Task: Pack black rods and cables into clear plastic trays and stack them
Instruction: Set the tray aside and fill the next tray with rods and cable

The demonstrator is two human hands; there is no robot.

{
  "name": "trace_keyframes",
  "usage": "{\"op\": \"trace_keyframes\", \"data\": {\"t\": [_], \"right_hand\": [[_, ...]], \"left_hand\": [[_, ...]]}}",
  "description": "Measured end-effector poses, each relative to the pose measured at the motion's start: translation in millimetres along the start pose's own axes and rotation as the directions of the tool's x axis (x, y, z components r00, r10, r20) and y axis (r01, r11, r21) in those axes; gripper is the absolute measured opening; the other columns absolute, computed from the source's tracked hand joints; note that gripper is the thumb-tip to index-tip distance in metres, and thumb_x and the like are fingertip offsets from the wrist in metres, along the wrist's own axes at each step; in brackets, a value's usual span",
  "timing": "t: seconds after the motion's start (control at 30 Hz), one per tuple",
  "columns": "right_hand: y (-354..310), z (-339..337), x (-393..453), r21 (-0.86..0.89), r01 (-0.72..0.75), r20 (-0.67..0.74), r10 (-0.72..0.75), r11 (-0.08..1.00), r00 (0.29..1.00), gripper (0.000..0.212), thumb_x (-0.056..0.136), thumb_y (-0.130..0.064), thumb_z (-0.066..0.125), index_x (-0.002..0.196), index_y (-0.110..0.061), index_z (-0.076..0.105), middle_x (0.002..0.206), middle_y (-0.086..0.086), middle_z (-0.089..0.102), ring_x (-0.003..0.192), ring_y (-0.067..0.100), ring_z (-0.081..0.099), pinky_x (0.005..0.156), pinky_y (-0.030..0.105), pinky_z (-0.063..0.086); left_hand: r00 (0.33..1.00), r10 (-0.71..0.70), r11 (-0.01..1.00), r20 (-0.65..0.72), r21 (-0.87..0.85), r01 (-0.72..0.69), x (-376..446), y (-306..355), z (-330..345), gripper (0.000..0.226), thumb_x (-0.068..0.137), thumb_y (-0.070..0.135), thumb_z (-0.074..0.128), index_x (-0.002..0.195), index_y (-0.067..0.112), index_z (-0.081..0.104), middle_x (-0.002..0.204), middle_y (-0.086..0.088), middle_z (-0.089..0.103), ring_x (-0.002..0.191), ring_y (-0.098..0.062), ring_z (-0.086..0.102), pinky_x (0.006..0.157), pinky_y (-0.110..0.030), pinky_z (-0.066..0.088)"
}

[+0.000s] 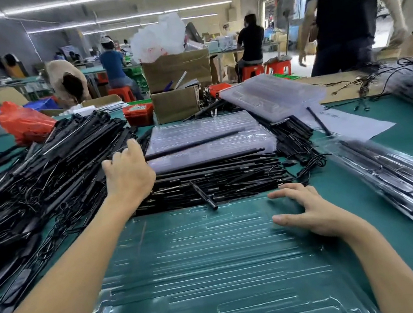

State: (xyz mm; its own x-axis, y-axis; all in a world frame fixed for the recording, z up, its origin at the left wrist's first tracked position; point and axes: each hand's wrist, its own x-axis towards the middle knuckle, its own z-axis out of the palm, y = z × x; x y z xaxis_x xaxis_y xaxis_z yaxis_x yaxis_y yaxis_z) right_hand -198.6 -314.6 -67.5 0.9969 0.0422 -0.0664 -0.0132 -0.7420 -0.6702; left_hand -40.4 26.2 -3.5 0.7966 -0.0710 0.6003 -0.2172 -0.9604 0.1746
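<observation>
A clear plastic tray [216, 269] lies empty on the green table [389, 183] before me, its near edge cut off by the frame. My right hand [311, 210] rests spread on its right side. My left hand [126, 171] reaches to the black rods [44, 179] heaped left; its fingertips are hidden, so I cannot tell whether it holds any.

An empty clear plastic tray [209, 262] lies flat on green matting at 6 o'clock. Black rods [217, 181] sit bundled at centre beneath stacked trays [205, 135]; a tangled heap of rods and cables [39, 180] sprawls at 9 o'clock.
</observation>
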Motion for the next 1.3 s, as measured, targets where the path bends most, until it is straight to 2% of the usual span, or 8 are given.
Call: {"op": "trace_keyframes", "data": {"t": [0.1,0.17,0.27,0.4,0.67,0.83,0.93,1.3], "right_hand": [[1,1,1,0.004,0.003,-0.004,-0.003,1.000,1.000,0.069,0.063,-0.075,0.064,0.127,-0.050,0.052,0.145,-0.012,0.034,0.137,0.015,0.021,0.120,0.044,0.020],[0,1,1,0.006,0.002,0.001,-0.002,1.000,1.000,0.069,0.062,-0.075,0.065,0.126,-0.051,0.052,0.145,-0.012,0.034,0.137,0.014,0.021,0.120,0.045,0.020],[0,1,0,0.001,0.000,-0.004,0.000,1.000,1.000,0.070,0.062,-0.076,0.063,0.126,-0.050,0.053,0.144,-0.012,0.035,0.137,0.015,0.021,0.120,0.044,0.020],[-1,2,-1,-0.001,0.010,-0.016,-0.010,1.000,1.000,0.066,0.064,-0.075,0.062,0.124,-0.050,0.054,0.142,-0.013,0.035,0.137,0.016,0.022,0.120,0.044,0.021],[-3,0,1,0.003,0.028,-0.015,-0.028,1.000,1.000,0.063,0.062,-0.074,0.063,0.120,-0.053,0.053,0.142,-0.011,0.038,0.135,0.014,0.025,0.119,0.044,0.022],[1,3,3,0.004,-0.001,-0.035,0.001,1.000,0.999,0.059,0.067,-0.074,0.069,0.121,-0.053,0.056,0.139,-0.004,0.043,0.135,0.017,0.029,0.118,0.043,0.026],[3,6,5,-0.020,0.002,-0.102,-0.004,1.000,0.995,0.058,0.072,-0.063,0.077,0.124,-0.044,0.060,0.139,-0.002,0.044,0.138,0.019,0.033,0.119,0.039,0.027],[-6,4,-1,-0.011,0.017,-0.068,-0.017,1.000,0.998,0.060,0.061,-0.076,0.061,0.117,-0.053,0.056,0.142,-0.011,0.036,0.137,0.015,0.021,0.120,0.043,0.016]], "left_hand": [[0.988,-0.038,0.969,0.150,-0.235,0.073,-9,4,-15,0.024,0.093,0.032,0.059,0.094,0.018,0.039,0.077,-0.007,0.061,0.072,-0.034,0.058,0.068,-0.042,0.044],[0.943,0.084,0.939,0.321,-0.342,0.033,-19,17,-19,0.023,0.094,0.038,0.064,0.090,0.020,0.050,0.087,-0.004,0.068,0.081,-0.029,0.063,0.072,-0.038,0.050],[0.800,0.361,0.898,0.479,-0.411,-0.158,-35,44,-12,0.017,0.096,0.044,0.062,0.092,0.028,0.061,0.091,0.006,0.071,0.083,-0.017,0.066,0.076,-0.032,0.053],[0.653,0.452,0.872,0.608,-0.456,-0.179,-43,66,11,0.028,0.102,0.043,0.053,0.079,0.032,0.064,0.067,0.009,0.067,0.060,0.000,0.058,0.060,-0.020,0.042],[0.811,0.413,0.774,0.414,-0.629,-0.073,-37,59,9,0.009,0.103,0.027,0.055,0.102,0.032,0.063,0.079,0.019,0.061,0.067,0.001,0.053,0.067,-0.021,0.042],[0.759,0.447,0.829,0.473,-0.539,-0.153,-52,36,-19,0.025,0.079,0.056,0.076,0.094,0.041,0.061,0.072,0.017,0.056,0.066,-0.002,0.049,0.066,-0.027,0.042],[0.725,0.461,0.834,0.511,-0.528,-0.159,-75,19,-34,0.046,0.070,0.083,0.061,0.090,0.041,0.060,0.070,0.010,0.058,0.062,-0.004,0.049,0.062,-0.024,0.043],[0.779,0.460,0.801,0.427,-0.577,-0.156,-139,-23,-69,0.041,0.065,0.074,0.068,0.081,0.036,0.071,0.094,0.020,0.065,0.087,-0.006,0.061,0.077,-0.023,0.049]]}}
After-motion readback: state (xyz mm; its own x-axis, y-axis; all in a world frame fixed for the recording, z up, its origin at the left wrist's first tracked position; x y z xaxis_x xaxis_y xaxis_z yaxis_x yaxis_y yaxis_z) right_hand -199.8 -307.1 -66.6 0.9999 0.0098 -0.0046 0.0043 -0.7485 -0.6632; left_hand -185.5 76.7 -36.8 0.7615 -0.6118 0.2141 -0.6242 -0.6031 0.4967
